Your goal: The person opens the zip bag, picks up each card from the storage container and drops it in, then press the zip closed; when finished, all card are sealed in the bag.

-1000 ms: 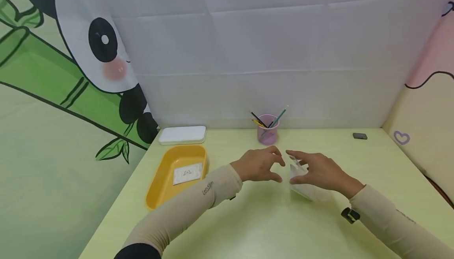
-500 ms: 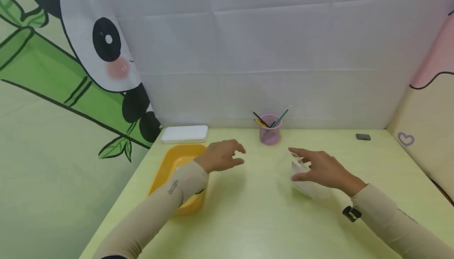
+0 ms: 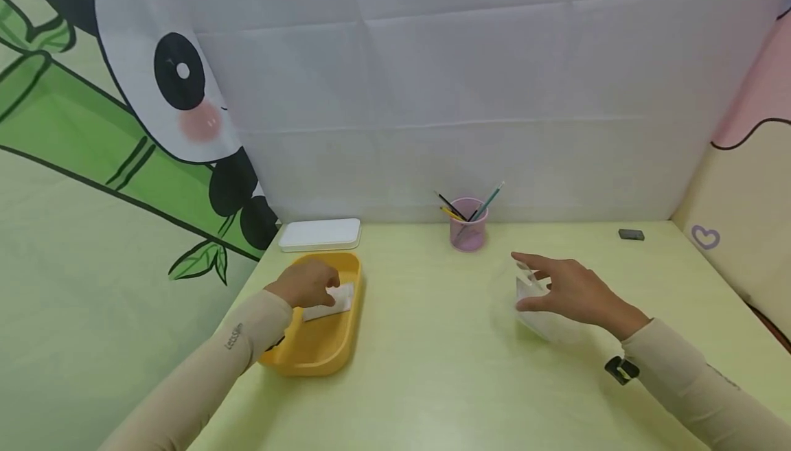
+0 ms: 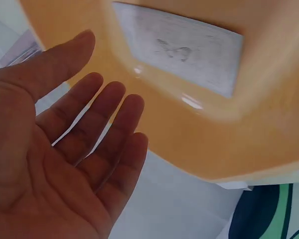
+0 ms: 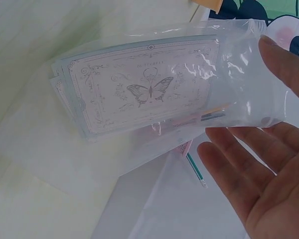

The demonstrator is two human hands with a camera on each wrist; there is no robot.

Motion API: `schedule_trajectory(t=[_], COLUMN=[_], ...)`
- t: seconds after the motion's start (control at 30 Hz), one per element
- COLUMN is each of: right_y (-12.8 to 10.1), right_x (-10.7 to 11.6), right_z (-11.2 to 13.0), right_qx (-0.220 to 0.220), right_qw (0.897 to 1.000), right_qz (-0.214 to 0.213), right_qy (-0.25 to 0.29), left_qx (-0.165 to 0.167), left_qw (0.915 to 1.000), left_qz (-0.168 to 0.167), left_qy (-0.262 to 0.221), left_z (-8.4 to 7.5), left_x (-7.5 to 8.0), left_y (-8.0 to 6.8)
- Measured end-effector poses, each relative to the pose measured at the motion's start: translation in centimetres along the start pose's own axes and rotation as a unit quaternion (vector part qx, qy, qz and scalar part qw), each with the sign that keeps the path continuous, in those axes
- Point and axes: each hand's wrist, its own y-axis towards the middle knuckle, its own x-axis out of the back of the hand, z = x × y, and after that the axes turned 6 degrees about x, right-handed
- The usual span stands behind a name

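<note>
My left hand point(image 3: 305, 285) hovers over the yellow tray point(image 3: 318, 351) with its fingers loosely bent. Inside that tray lies a white printed card point(image 4: 179, 47); in the left wrist view a gap shows between it and my fingertips. My right hand point(image 3: 571, 293) holds a clear plastic bag point(image 5: 244, 79) near its mouth, thumb on one side and fingers on the other. Several cards with a butterfly print point(image 5: 144, 94) sit in the bag. From the head view, my right hand covers part of the bag.
Behind the tray lies a flat white case point(image 3: 319, 234). A pink mesh cup point(image 3: 467, 235) holds several pencils at the back. At the far right is a small dark grey block point(image 3: 631, 235). A white curtain point(image 3: 445, 80) hangs along the table's back edge.
My left hand has moved away from near the bag, leftward and down over the tray beside the card. The right hand keeps holding the bag in nearly the same place.
</note>
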Motion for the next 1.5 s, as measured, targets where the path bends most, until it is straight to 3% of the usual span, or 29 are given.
schedule_trajectory(t=[0.23, 0.47, 0.6, 0.83, 1.0, 1.23, 1.5], right_y=[-0.4, -0.9, -0.8, -0.9, -1.0, -1.0, -1.0], right_x=[0.0, 0.0, 0.1, 0.3, 0.1, 0.1, -0.1], right_z=[-0.3, -0.5, -0.3, -0.3, -0.5, -0.6, -0.8], right_qx=[0.002, 0.001, 0.003, 0.001, -0.004, -0.004, -0.003], right_qw=[1.000, 1.000, 1.000, 1.000, 1.000, 1.000, 1.000], right_qz=[-0.010, -0.019, -0.020, -0.023, -0.023, -0.024, -0.026], right_qy=[0.009, 0.013, 0.014, 0.012, 0.019, 0.016, 0.010], left_qx=[0.021, 0.040, 0.040, 0.080, 0.074, 0.075, 0.097], left_qw=[0.9996, 0.9986, 0.9984, 0.9959, 0.9960, 0.9964, 0.9930], left_qz=[0.007, 0.036, 0.035, 0.041, 0.042, 0.033, 0.064], left_qy=[-0.017, -0.003, 0.018, 0.010, 0.027, 0.021, 0.020], left_z=[1.0, 0.5, 0.3, 0.2, 0.3, 0.4, 0.7], left_x=[-0.9, -1.6, -2.2, -2.5, -3.1, -2.7, -2.6], left_y=[0.3, 0.9, 1.2, 1.4, 1.2, 1.0, 1.4])
